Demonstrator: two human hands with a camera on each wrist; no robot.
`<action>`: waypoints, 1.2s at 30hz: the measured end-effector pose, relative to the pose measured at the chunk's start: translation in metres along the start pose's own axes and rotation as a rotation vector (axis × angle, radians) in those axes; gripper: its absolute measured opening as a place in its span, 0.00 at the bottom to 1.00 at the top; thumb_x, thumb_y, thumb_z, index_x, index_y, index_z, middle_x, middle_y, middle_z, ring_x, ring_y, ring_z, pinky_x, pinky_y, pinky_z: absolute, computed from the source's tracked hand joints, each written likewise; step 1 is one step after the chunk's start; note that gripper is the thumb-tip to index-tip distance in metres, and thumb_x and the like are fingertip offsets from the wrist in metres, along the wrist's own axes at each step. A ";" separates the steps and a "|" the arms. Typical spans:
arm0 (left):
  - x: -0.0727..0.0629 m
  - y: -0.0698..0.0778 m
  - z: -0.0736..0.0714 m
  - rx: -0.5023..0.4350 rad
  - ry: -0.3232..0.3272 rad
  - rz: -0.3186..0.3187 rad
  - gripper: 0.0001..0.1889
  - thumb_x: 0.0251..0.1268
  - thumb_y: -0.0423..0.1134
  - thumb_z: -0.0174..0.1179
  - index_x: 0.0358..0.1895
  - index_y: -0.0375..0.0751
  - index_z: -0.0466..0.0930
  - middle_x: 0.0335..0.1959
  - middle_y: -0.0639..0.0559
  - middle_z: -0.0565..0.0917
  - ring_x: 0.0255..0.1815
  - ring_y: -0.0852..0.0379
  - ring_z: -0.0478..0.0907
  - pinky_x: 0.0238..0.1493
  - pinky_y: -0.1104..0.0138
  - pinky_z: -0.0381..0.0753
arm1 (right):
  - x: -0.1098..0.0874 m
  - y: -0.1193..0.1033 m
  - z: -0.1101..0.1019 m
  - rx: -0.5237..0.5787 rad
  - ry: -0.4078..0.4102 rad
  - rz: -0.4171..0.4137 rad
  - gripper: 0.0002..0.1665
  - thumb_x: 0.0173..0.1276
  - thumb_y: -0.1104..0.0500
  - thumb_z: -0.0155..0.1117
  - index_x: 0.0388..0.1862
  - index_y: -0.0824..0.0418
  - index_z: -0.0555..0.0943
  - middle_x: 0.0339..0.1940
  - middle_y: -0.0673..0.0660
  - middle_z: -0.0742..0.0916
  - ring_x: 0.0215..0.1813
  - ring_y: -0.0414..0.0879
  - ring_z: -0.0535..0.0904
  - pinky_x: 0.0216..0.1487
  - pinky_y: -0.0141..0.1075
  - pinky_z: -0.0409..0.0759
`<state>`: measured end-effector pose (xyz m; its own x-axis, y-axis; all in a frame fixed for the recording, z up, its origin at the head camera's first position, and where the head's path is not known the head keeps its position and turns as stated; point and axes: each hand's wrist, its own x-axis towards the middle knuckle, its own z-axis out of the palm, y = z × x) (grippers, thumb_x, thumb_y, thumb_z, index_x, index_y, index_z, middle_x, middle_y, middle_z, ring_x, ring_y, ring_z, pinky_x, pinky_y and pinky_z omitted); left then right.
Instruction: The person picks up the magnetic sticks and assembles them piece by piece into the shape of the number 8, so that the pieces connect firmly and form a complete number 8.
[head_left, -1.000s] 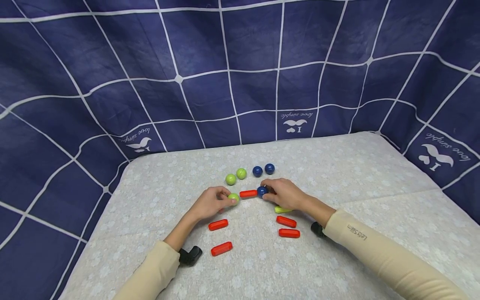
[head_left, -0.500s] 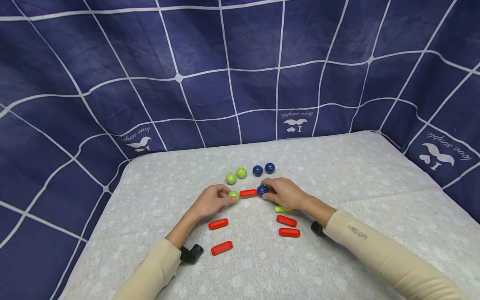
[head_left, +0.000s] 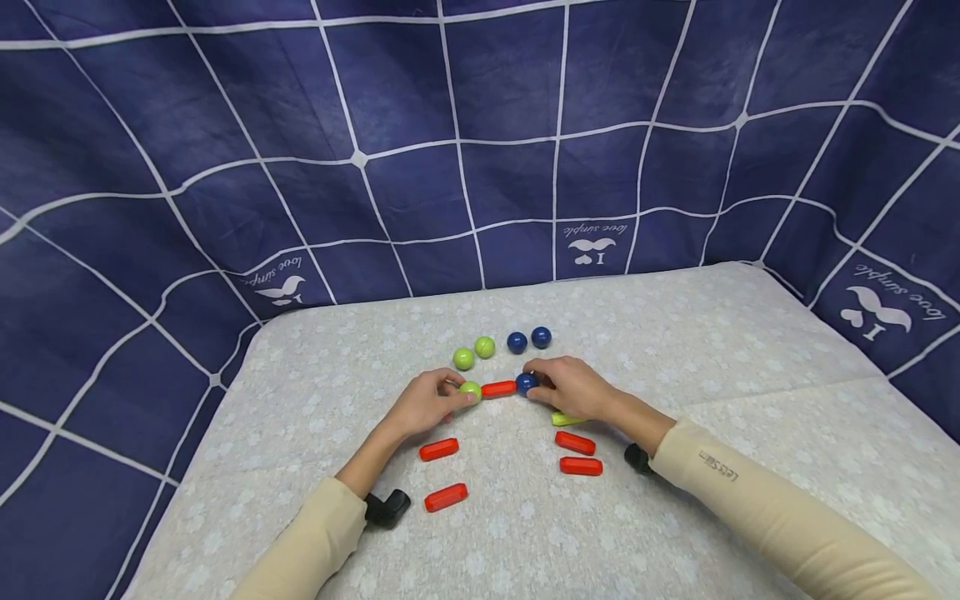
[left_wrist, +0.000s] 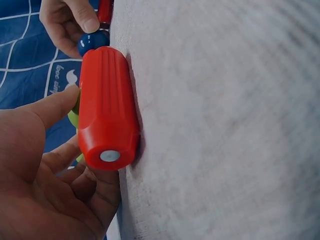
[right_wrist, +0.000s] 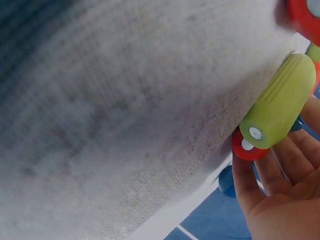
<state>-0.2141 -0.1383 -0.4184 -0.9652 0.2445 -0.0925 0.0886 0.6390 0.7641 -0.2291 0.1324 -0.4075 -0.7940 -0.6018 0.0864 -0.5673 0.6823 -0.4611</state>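
Dark blue curtain (head_left: 510,183) with white grid lines stands behind a cloth-covered desk (head_left: 510,542). Reference part for all positions: the centre red rod (head_left: 498,389), which lies on the desk.

Left hand (head_left: 426,407): thumb and fingers curl to a gap of one ball and pinch a green ball (head_left: 470,388) at the rod's left end. Right hand (head_left: 576,388): thumb and fingertips leave a similar gap and pinch a blue ball (head_left: 526,382) at the rod's right end.

Change: compared with one second earlier, the held green ball sits farther from the person, in line with the rod, and appears to touch its end. The blue ball and rod show no clear shift. Judgement: ball, rod and ball probably form one continuous row; firmness of contact cannot be confirmed.

Orientation: the rod's long axis runs left to right, lying flat, right end slightly farther from the person.

Surrounding parts: two loose green balls (head_left: 463,358) and two loose blue balls (head_left: 517,342) lie beyond the rod. Nearer the person are two left-side red rods (head_left: 438,449), two right-side red rods (head_left: 575,442) and a yellow-green rod (head_left: 566,418), partly hidden by the right hand.
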 end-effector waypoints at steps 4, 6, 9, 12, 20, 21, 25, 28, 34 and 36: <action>-0.001 0.001 0.000 -0.005 0.003 -0.007 0.22 0.63 0.47 0.68 0.53 0.36 0.79 0.29 0.53 0.81 0.21 0.57 0.77 0.33 0.64 0.73 | 0.000 0.000 0.000 0.001 0.004 -0.004 0.21 0.69 0.56 0.68 0.58 0.62 0.79 0.35 0.48 0.83 0.34 0.41 0.74 0.40 0.37 0.74; -0.001 0.001 0.000 -0.010 0.003 -0.008 0.22 0.63 0.46 0.68 0.53 0.36 0.79 0.30 0.53 0.81 0.21 0.56 0.76 0.32 0.64 0.73 | 0.000 0.000 0.000 0.000 0.007 -0.006 0.21 0.69 0.56 0.68 0.58 0.62 0.79 0.35 0.48 0.83 0.34 0.41 0.75 0.41 0.37 0.75; -0.001 0.001 0.000 -0.014 0.006 -0.006 0.21 0.63 0.46 0.68 0.53 0.35 0.79 0.30 0.53 0.81 0.21 0.56 0.76 0.32 0.64 0.74 | 0.000 0.000 0.001 0.002 0.009 -0.005 0.21 0.69 0.56 0.68 0.57 0.62 0.79 0.36 0.48 0.84 0.35 0.42 0.75 0.42 0.38 0.76; -0.002 0.001 -0.001 -0.014 0.010 -0.002 0.21 0.63 0.46 0.68 0.53 0.35 0.79 0.30 0.53 0.81 0.22 0.56 0.76 0.32 0.64 0.74 | 0.000 -0.001 0.001 0.003 0.006 -0.003 0.21 0.69 0.56 0.68 0.58 0.62 0.79 0.36 0.48 0.84 0.35 0.41 0.75 0.42 0.38 0.76; -0.009 0.000 -0.005 -0.023 0.009 0.020 0.20 0.64 0.43 0.67 0.54 0.35 0.79 0.32 0.53 0.83 0.26 0.58 0.78 0.34 0.64 0.76 | 0.000 -0.001 0.001 -0.004 0.005 0.001 0.20 0.69 0.56 0.68 0.57 0.62 0.79 0.31 0.47 0.80 0.32 0.42 0.73 0.38 0.37 0.73; -0.011 0.000 -0.006 -0.020 0.010 0.021 0.20 0.64 0.42 0.67 0.55 0.36 0.79 0.33 0.54 0.83 0.27 0.58 0.78 0.34 0.64 0.77 | 0.000 -0.001 0.001 -0.005 0.006 0.000 0.20 0.69 0.56 0.68 0.57 0.62 0.79 0.30 0.47 0.80 0.32 0.42 0.72 0.37 0.37 0.72; -0.024 -0.001 -0.010 0.012 0.028 0.036 0.19 0.63 0.42 0.68 0.54 0.37 0.80 0.32 0.55 0.82 0.28 0.59 0.78 0.34 0.64 0.76 | -0.001 0.000 0.001 -0.010 0.007 0.001 0.20 0.69 0.56 0.68 0.56 0.62 0.79 0.29 0.47 0.78 0.31 0.42 0.72 0.35 0.36 0.71; -0.037 -0.001 -0.013 0.042 0.041 0.057 0.17 0.62 0.42 0.69 0.51 0.38 0.81 0.31 0.56 0.81 0.27 0.59 0.76 0.31 0.65 0.75 | -0.002 0.000 0.001 -0.015 0.006 0.006 0.20 0.69 0.56 0.68 0.56 0.62 0.79 0.29 0.47 0.78 0.31 0.42 0.71 0.35 0.37 0.71; -0.064 0.000 -0.016 0.150 0.045 0.092 0.15 0.60 0.42 0.70 0.48 0.40 0.83 0.30 0.59 0.78 0.22 0.61 0.71 0.26 0.67 0.71 | 0.000 0.000 0.001 -0.026 0.008 0.005 0.21 0.69 0.56 0.68 0.57 0.62 0.79 0.31 0.47 0.79 0.32 0.43 0.72 0.37 0.38 0.72; -0.071 0.000 -0.015 0.206 0.041 0.108 0.14 0.60 0.42 0.70 0.47 0.42 0.83 0.31 0.61 0.78 0.22 0.62 0.70 0.27 0.67 0.71 | 0.000 -0.001 0.001 -0.030 0.005 0.011 0.21 0.69 0.56 0.68 0.58 0.62 0.79 0.31 0.47 0.80 0.33 0.43 0.72 0.38 0.38 0.72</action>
<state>-0.1493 -0.1668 -0.4022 -0.9564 0.2918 0.0120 0.2358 0.7474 0.6211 -0.2286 0.1312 -0.4083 -0.8011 -0.5924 0.0856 -0.5648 0.7008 -0.4356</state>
